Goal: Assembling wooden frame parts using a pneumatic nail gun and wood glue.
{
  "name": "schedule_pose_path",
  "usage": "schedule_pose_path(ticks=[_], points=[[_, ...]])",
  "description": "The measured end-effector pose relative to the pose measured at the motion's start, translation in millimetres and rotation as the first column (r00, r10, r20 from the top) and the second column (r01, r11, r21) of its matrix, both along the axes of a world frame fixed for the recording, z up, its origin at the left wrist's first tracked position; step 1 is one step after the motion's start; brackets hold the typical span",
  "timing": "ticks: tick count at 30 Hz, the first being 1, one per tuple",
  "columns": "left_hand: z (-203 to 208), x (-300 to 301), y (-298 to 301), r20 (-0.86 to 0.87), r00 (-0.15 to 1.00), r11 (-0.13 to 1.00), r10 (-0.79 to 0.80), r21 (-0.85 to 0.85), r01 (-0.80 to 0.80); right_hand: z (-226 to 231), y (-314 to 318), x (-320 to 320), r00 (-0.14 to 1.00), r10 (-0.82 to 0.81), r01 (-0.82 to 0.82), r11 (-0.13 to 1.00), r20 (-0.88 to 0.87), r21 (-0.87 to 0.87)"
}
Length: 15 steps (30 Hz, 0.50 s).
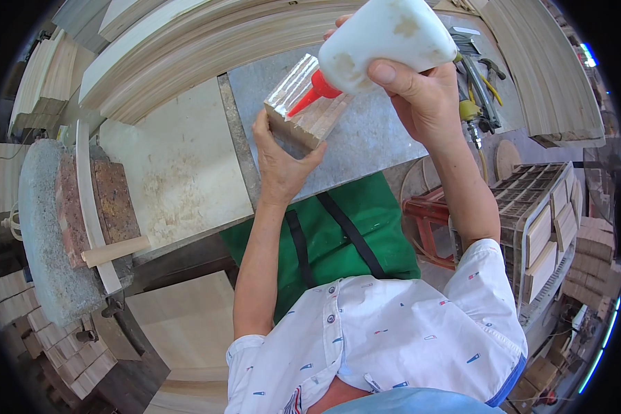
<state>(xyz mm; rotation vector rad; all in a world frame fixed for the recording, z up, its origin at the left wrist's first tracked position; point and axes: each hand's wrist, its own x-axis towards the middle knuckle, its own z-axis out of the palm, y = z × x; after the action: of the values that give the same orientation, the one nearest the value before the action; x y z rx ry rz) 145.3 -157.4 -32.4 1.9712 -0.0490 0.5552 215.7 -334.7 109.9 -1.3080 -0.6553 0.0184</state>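
My right hand (pixel 424 93) grips a large white glue bottle (pixel 383 45), tipped over with its red nozzle (pixel 310 94) pointing down to the left. The nozzle tip is at the upper face of a bundle of wooden pieces (pixel 309 114). White glue (pixel 293 83) lies in lines along the left part of that face. Around the near end of the bundle my left hand (pixel 281 162) is closed, thumb on the right and fingers on the left. The bundle is above a grey metal-topped table (pixel 386 141); whether it rests on it I cannot tell.
Long stacked boards (pixel 179 62) line the back. A hammer (pixel 492 69) and a nail gun (pixel 479 90) lie at the right. Bricks (pixel 114 196) with wood strips stand left. A plastic crate (pixel 531 200) holds wooden blocks. Green cloth (pixel 386 221) covers my lap.
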Motion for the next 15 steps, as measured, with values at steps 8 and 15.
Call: schedule_pose_path(ticks=[8, 15], points=[[-1.3, 0.4, 0.3, 0.023, 1.0, 1.0, -0.004, 0.015, 0.003, 4.5, -8.4, 8.6, 1.0, -0.017, 0.018, 0.998, -0.019, 0.055], [-0.1, 0.0, -0.1, 0.025, 1.0, 1.0, -0.001, 0.031, 0.0, -5.7, -32.6, 36.1, 0.987, -0.068, 0.063, 0.997, 0.142, 0.044]])
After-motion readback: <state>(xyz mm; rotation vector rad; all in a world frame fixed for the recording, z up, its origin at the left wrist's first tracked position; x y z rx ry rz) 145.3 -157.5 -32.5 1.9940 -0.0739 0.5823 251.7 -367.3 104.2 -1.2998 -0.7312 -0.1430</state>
